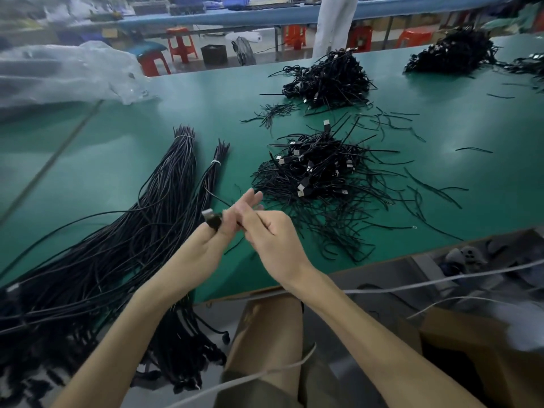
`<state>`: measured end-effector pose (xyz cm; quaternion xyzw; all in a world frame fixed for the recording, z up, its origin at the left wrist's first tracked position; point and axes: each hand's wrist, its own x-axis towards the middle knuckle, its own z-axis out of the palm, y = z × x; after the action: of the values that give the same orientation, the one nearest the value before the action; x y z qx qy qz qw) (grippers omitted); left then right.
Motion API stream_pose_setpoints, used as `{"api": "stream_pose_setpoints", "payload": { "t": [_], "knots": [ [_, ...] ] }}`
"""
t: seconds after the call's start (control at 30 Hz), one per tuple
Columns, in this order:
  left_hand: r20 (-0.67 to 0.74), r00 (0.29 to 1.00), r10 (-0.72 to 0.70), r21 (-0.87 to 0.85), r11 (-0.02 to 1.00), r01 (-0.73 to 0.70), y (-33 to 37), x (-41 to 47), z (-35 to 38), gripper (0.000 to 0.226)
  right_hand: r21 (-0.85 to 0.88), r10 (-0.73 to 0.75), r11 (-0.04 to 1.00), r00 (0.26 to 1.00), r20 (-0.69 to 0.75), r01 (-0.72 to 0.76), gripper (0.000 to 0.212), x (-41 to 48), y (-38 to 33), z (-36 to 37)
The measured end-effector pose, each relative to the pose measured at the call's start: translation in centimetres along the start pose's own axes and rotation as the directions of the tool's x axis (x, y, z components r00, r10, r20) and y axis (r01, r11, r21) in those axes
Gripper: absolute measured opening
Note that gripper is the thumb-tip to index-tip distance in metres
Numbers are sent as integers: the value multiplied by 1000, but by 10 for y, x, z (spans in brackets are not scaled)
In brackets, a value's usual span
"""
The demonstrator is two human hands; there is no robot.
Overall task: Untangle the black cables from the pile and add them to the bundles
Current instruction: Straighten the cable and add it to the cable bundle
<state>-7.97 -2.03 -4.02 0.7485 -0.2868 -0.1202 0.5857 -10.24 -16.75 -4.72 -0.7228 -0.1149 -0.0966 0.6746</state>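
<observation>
A tangled pile of black cables with silver plugs lies on the green table, just beyond my hands. My left hand grips one black cable near its silver plug, which points up and left. My right hand pinches the same cable close beside the left, its fingers partly spread. To the left lie two tied bundles: a large bundle and a thin bundle, each bound with a white tie near the far end. Their near ends hang over the table edge.
Two more black cable piles sit farther back, one in the middle and one at the right. Loose black ties are scattered at right. Clear plastic bags lie at back left. A person in white stands beyond the table.
</observation>
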Motion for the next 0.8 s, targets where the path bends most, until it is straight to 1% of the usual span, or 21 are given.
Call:
{"api": "stream_pose_setpoints", "payload": {
  "t": [0.07,0.13,0.17,0.23,0.27,0.3,0.33,0.37,0.4,0.43,0.47,0.5,0.53,0.57,0.6,0.63,0.67,0.7,0.73,0.8],
  "knots": [
    [-41,999,8,-244,970,-17,7,2,8,60,43,33,999,999,15,-34,61,-5,4,4],
    [-119,992,29,-444,892,-80,16,4,15,64,74,44,996,999,25,-46,61,-9,8,10],
    [-167,985,28,-533,839,-114,21,6,17,65,77,41,996,999,32,-43,61,-11,10,13],
    [-235,972,-8,-725,668,-170,31,8,10,62,46,38,998,998,40,-40,62,-15,14,15],
    [-235,972,-19,-802,568,-183,36,7,1,59,26,45,999,998,38,-46,62,-15,16,14],
    [-199,980,-6,-856,488,-171,41,4,-9,55,13,59,998,998,30,-60,62,-16,19,12],
    [-139,990,18,-891,434,-133,45,1,-17,51,2,74,997,997,13,-75,63,-14,20,9],
    [-63,997,43,-892,447,-75,47,-2,-24,50,-12,84,996,996,-14,-85,64,-11,22,6],
    [15,999,51,-838,545,-15,49,-7,-27,50,-28,87,996,995,-50,-89,64,-7,22,2],
    [79,996,31,-710,704,34,49,-12,-27,53,-47,85,995,992,-90,-89,66,-1,21,-1],
    [125,992,-9,-500,863,70,49,-15,-25,58,-71,75,994,989,-124,-84,66,6,19,-4],
    [162,985,-59,-235,967,96,46,-18,-22,65,-101,53,993,989,-140,-67,64,11,16,-7],
    [208,972,-110,17,994,109,42,-19,-18,70,-139,18,990,991,-133,-36,62,16,12,-7],
    [248,954,-167,224,968,111,37,-19,-13,74,-183,-19,983,994,-105,0,61,20,9,-6],
    [243,944,-224,389,914,117,33,-18,-10,76,-223,-48,974,996,-70,32,61,22,6,-4],
    [191,945,-267,503,853,139,29,-16,-8,76,-253,-67,966,997,-42,55,62,24,3,-2],
    [111,953,-282,557,812,175,25,-15,-7,72,-265,-79,962,996,-28,69,63,25,1,-1],
    [28,964,-263,564,801,201,23,-14,-7,63,-260,-88,962,996,-25,79,64,26,-1,0],
    [-41,977,-210,534,822,199,20,-13,-8,54,-239,-95,967,995,-25,87,65,27,-2,1],
    [-118,992,-42,427,900,89,16,-11,-9,42,-190,-103,977,995,-12,99,67,26,-6,2]
  ]
}}
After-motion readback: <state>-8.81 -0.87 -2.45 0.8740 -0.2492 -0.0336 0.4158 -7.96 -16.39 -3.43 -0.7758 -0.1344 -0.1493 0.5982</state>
